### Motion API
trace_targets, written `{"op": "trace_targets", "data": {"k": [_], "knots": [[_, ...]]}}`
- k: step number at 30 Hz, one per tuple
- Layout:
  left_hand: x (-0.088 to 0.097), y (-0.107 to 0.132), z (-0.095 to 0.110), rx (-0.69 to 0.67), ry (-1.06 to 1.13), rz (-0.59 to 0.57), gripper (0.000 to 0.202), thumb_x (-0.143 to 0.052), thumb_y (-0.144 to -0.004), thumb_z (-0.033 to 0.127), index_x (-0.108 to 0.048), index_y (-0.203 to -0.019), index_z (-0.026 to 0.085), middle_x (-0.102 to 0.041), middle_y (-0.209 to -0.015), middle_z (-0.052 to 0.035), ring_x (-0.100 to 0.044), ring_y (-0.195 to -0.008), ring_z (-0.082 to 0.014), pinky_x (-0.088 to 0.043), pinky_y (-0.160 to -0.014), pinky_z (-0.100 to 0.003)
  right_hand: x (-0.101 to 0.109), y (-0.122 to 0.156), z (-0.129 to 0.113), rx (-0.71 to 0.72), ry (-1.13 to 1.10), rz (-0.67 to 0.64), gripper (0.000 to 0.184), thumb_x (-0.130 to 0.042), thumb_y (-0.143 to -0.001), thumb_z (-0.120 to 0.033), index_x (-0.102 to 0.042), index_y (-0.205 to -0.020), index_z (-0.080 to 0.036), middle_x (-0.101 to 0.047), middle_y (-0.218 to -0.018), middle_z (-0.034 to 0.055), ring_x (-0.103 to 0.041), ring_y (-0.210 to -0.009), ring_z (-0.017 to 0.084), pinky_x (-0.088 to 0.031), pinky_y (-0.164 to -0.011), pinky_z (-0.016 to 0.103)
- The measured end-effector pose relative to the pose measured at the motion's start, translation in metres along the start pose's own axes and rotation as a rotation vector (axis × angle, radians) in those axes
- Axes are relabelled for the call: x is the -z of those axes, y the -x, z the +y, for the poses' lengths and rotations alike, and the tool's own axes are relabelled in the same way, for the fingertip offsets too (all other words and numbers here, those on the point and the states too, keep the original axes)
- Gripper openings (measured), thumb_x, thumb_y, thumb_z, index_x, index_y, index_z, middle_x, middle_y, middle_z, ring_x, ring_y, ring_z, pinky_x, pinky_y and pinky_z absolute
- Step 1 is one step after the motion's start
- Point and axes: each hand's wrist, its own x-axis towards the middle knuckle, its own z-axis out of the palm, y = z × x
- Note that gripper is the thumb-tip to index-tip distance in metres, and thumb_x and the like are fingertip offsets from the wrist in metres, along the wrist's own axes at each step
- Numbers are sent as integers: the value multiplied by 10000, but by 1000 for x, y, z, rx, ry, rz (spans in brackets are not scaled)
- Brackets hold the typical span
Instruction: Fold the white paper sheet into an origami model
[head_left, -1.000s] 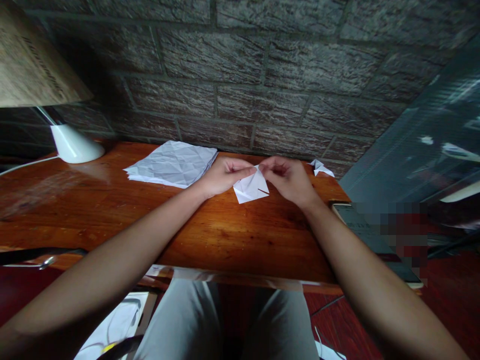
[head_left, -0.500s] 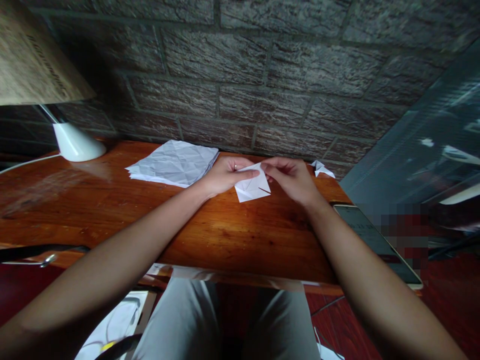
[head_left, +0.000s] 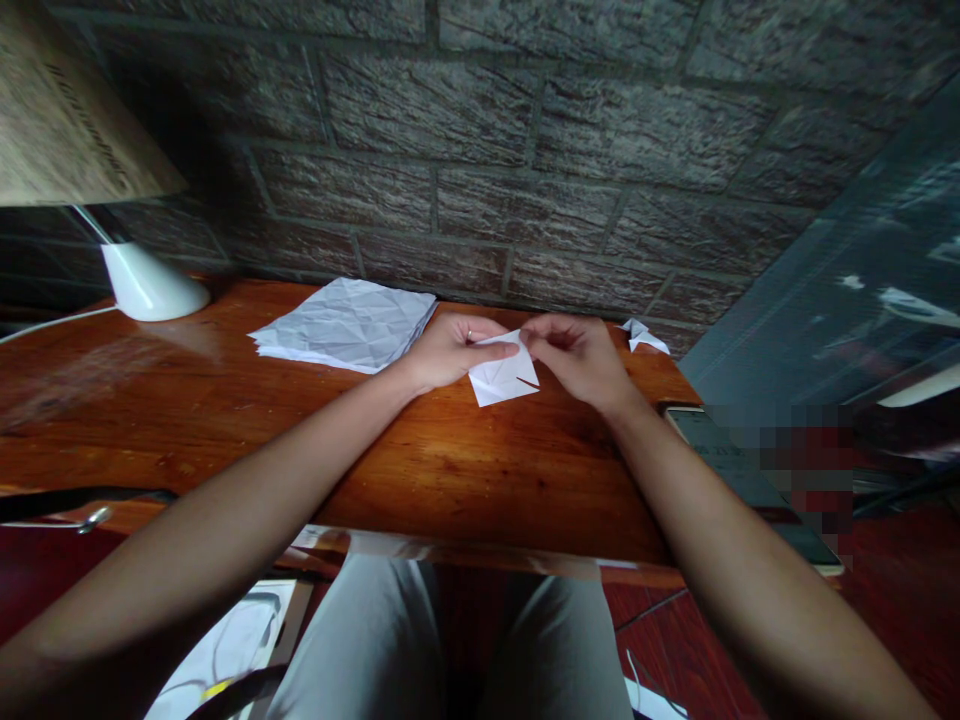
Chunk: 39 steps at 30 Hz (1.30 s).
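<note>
A small folded square of white paper (head_left: pixel 504 380) is held up over the wooden table, with crease lines on its face and a narrow dark gap near its right edge. My left hand (head_left: pixel 457 352) grips it from the left, thumb across the front and a ring on one finger. At the top right corner, my right hand (head_left: pixel 574 355) pinches the paper between thumb and fingers; the fingertips are partly hidden there. Behind my left hand lies a stack of creased white sheets (head_left: pixel 349 322).
A lamp with a white base (head_left: pixel 154 283) stands at the table's back left. A small folded paper piece (head_left: pixel 645 337) lies at the back right. Near the right edge rests a tablet-like device (head_left: pixel 720 455), partly behind my right forearm. A brick wall (head_left: pixel 480 130) rises behind the table (head_left: pixel 465 490).
Both hands keep their hold on the folded paper, which has tilted very slightly. The whole view has shifted a little; nothing else has visibly moved.
</note>
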Motion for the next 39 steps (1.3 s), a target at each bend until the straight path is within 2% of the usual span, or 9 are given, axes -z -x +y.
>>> {"op": "trace_targets", "data": {"k": [3,8,17,25,32,39], "knots": [[0,0,0,-1,-2,13,356,-861,-705,426,-788,-893,132,-782,-832,-62,-666,-679,-151,-470,-628,-258,-2,0,0,-4,14,43,250,-746,-792,-439,-730,-819,-192,-736,-794,31,-624,-713,166,-502,-680,303],[0,-1,1,3,3,12,347,-867,-697,402,-793,-904,134,-791,-879,-68,-669,-702,-147,-473,-647,-253,1,1,-3,-6,-10,-14,280,-752,-796,-482,-743,-817,-202,-747,-809,32,-634,-723,169,-527,-703,311],[0,-3,-1,-39,-73,-1,302,-834,-737,388,-792,-891,132,-792,-885,-74,-674,-724,-152,-478,-655,-254,1,1,-3,15,55,21,206,-739,-794,-396,-738,-789,-190,-761,-817,44,-658,-748,183,-522,-737,324],[0,-1,2,3,-52,-28,254,-820,-749,342,-786,-882,128,-786,-849,-68,-653,-670,-135,-458,-611,-240,2,0,-4,8,95,-3,242,-663,-838,-400,-723,-774,-174,-697,-704,19,-577,-631,144,-471,-646,288],[-1,-1,4,36,-27,-22,209,-809,-747,291,-776,-856,116,-765,-780,-44,-614,-623,-107,-424,-585,-218,2,-1,-2,9,61,-62,316,-660,-861,-472,-704,-769,-173,-682,-704,19,-578,-649,140,-486,-671,281],[-2,-1,3,26,-45,-28,228,-812,-745,301,-774,-868,113,-769,-811,-57,-637,-658,-127,-443,-613,-238,2,-1,-2,34,98,-44,268,-660,-846,-424,-689,-754,-174,-668,-697,12,-565,-651,140,-481,-689,290]]}}
